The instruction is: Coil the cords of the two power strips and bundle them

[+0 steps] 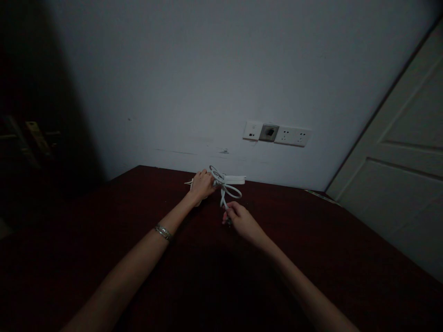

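Observation:
A looped white cable [233, 191] lies bunched between my two hands near the back of the dark red table. My left hand [202, 184] is closed on the bundled part of the cable, its palm facing down. Pinched in my right hand [237, 216], closer to me, is a hanging length of the same cable; its end is partly hidden by the fingers. Behind the loops rests a white power strip [235, 180], partly covered. Something pale with thin strands pokes out left of my left hand, too small to name.
The dark red table [194, 276] runs back to a pale wall [173, 83]. Wall sockets [292, 136], a grey-framed outlet [269, 133] and a white switch plate [252, 130] sit above its rear edge. A white panelled door [398, 166] stands at right. A dark door with a brass handle [38, 136] is at left.

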